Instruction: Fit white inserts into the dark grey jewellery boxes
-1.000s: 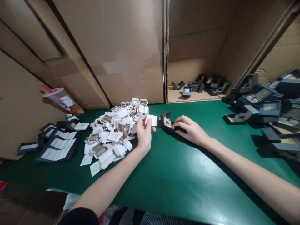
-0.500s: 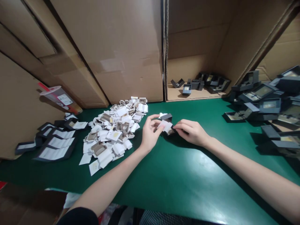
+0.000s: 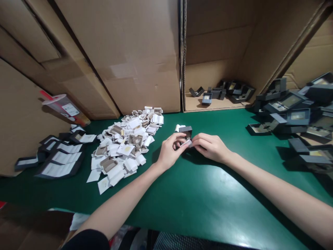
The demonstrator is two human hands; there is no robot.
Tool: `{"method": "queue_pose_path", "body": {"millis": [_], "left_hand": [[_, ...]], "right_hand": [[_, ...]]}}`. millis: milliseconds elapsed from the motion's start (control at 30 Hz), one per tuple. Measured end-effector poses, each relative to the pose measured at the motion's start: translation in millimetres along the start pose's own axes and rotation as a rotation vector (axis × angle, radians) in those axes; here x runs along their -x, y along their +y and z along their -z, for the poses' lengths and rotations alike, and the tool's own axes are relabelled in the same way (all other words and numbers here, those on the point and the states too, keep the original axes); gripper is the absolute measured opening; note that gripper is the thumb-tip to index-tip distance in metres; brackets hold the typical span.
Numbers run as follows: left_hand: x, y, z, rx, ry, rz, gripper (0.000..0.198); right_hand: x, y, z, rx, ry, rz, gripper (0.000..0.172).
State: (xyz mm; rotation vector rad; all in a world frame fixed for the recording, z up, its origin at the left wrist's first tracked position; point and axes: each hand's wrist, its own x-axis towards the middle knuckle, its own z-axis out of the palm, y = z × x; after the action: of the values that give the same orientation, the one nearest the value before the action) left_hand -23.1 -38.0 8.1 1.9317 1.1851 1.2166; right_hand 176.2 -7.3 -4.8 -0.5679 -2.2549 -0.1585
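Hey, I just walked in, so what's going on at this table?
A person is working on a small dark box, which stands open, with both hands at the green table. The left hand has a white piece at its thumb, against the box; the right hand has its fingertips at the box's right side, their exact grip hidden. A pile of white pieces lies to the left, more dark boxes to the right.

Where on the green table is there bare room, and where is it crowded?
Bare: the green table between the left forearm, right forearm and near edge; also between the right hand and the right-side dark boxes. Crowded: left, under white pieces; right, under those boxes.
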Motion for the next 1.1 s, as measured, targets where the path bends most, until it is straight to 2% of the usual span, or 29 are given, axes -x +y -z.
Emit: {"method": "queue_pose_path", "body": {"millis": [100, 167, 233, 367, 533, 733, 933, 1100], "left_hand": [[-1.1, -3.0, 0.0, 0.015, 0.063, -0.055, 0.027], [-3.2, -5.8, 0.5, 0.083, 0.118, -0.030, 0.022], [-6.2, -8.8, 1.9, 0.196, 0.178, 0.054, 0.021], [-12.5, -11.3, 6.3, 0.473, 0.252, 0.257, 0.035], [-14.7, -8.2, 8.8, 0.680, 0.255, 0.381, 0.039], [-15.5, -10.7, 7.2, 0.854, 0.222, 0.385, 0.040], [-16.1, -9.9, 6.9, 0.858, 0.234, 0.392, 0.035], [-14.7, -13.5, 4.7, 0.579, 0.355, 0.307, 0.036]], "right_hand": [[1.4, 1.0, -1.4, -0.021, 0.002, -0.064, 0.018], [2.2, 2.3, -2.3, -0.021, -0.002, -0.123, 0.020], [3.0, 4.1, -3.3, -0.023, -0.015, -0.174, 0.021], [4.8, 7.3, -5.8, -0.042, -0.043, -0.202, 0.025], [5.0, 6.6, -5.0, -0.024, -0.090, -0.155, 0.031], [4.5, 3.8, -3.1, 0.026, -0.150, -0.126, 0.037], [2.5, 1.7, -3.3, 0.060, -0.218, -0.164, 0.031], [2.5, 2.5, -3.0, 0.067, -0.249, -0.170, 0.033]]}}
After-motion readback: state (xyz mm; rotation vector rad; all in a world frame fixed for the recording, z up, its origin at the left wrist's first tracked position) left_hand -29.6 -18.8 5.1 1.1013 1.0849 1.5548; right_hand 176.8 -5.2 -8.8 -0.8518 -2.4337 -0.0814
